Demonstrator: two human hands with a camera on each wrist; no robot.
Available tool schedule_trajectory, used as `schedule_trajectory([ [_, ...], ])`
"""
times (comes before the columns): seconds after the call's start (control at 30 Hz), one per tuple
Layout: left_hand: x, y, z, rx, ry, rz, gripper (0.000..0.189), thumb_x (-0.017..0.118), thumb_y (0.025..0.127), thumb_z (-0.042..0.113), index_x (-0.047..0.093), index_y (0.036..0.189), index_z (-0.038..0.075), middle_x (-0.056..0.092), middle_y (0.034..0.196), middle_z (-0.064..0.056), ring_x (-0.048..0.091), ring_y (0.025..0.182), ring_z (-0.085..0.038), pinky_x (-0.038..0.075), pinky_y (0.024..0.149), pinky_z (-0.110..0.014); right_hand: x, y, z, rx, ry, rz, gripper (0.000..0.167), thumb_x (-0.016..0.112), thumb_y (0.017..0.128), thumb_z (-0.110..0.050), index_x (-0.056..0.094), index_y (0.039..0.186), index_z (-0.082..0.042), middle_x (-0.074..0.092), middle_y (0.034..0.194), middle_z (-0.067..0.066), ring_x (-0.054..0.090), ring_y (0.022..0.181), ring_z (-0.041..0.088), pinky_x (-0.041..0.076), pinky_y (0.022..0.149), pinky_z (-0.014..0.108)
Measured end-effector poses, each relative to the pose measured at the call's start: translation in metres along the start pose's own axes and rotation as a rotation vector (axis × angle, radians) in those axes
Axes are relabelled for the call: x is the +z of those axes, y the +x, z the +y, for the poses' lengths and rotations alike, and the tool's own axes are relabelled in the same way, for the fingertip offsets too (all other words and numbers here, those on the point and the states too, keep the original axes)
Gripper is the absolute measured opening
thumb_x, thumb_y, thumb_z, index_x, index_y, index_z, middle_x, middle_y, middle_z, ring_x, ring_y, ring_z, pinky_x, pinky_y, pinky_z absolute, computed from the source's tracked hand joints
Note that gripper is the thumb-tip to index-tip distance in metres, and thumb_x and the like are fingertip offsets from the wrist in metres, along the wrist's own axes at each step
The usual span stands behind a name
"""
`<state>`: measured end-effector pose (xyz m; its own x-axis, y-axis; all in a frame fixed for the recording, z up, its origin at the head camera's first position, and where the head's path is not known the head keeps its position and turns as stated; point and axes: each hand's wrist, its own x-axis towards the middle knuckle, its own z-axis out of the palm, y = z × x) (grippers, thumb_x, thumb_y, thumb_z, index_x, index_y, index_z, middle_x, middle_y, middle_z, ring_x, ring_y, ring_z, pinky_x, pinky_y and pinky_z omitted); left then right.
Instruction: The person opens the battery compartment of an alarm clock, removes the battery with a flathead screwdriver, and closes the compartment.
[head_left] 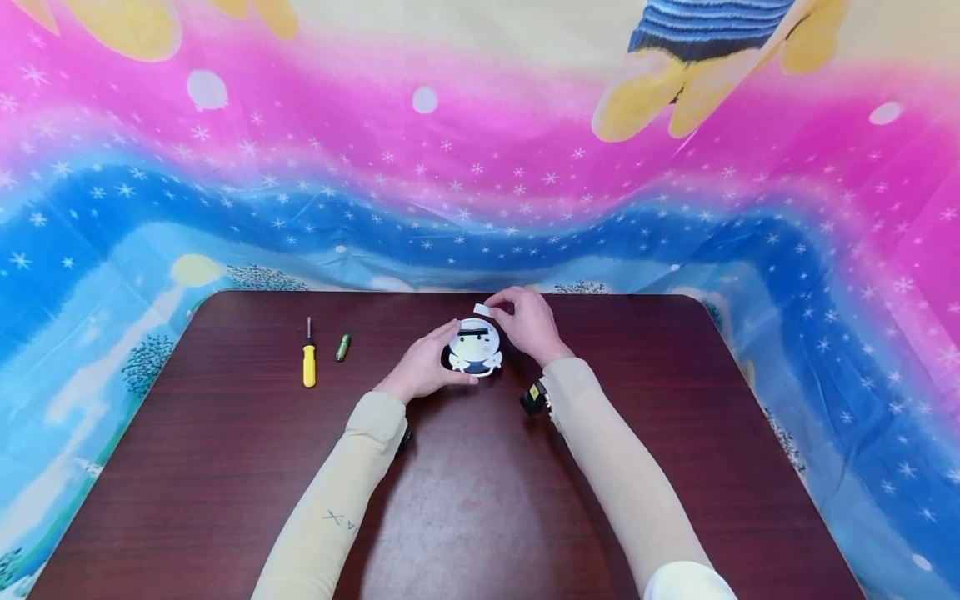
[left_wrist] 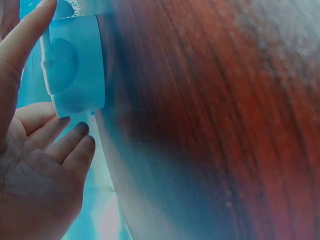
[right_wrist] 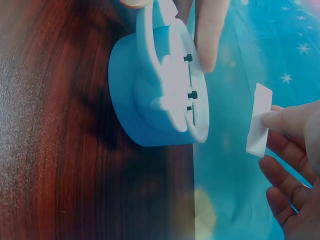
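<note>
A round white device (head_left: 475, 343) with a cartoon figure on top and a dark slot stands on the brown table (head_left: 450, 467). Around its left side my left hand (head_left: 425, 365) grips it between thumb and fingers. In the right wrist view, small black screws or pegs show on its upper face. Just beyond the device, my right hand (head_left: 528, 323) pinches a small white rectangular cover (right_wrist: 259, 120) between thumb and fingers. That cover is held up, apart from the device.
To the left lie a screwdriver (head_left: 309, 365) with a yellow handle and a small green battery (head_left: 342, 347). A printed cloth (head_left: 480, 183) hangs behind the table's far edge and along both sides.
</note>
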<state>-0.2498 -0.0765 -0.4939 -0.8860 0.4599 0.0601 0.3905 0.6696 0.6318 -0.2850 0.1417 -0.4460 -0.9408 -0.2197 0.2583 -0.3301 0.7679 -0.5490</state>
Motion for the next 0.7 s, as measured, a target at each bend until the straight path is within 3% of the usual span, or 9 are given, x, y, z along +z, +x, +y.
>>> schedule_trajectory([
  [0.23, 0.0, 0.0, 0.001, 0.0, -0.008, 0.003, 0.108, 0.09, 0.076, 0.044, 0.033, 0.157, -0.001, 0.032, 0.162, -0.016, 0.03, 0.148, -0.026, 0.028, 0.118, -0.038, 0.005, 0.003, -0.002, 0.017, -0.031, -0.068, 0.015, 0.072, 0.098, -0.019, 0.08, 0.11, -0.019, 0.071, 0.117, 0.001, 0.062, 0.112, 0.024, 0.048, 0.093, 0.043],
  [0.7, 0.001, -0.003, 0.002, -0.032, -0.014, -0.016, 0.107, 0.088, 0.078, 0.047, 0.032, 0.158, 0.003, 0.029, 0.164, -0.011, 0.029, 0.149, -0.024, 0.029, 0.117, -0.039, 0.019, 0.002, -0.002, 0.023, -0.062, -0.152, 0.014, 0.069, 0.099, -0.016, 0.08, 0.107, -0.017, 0.07, 0.116, 0.001, 0.061, 0.111, 0.022, 0.048, 0.095, 0.04],
])
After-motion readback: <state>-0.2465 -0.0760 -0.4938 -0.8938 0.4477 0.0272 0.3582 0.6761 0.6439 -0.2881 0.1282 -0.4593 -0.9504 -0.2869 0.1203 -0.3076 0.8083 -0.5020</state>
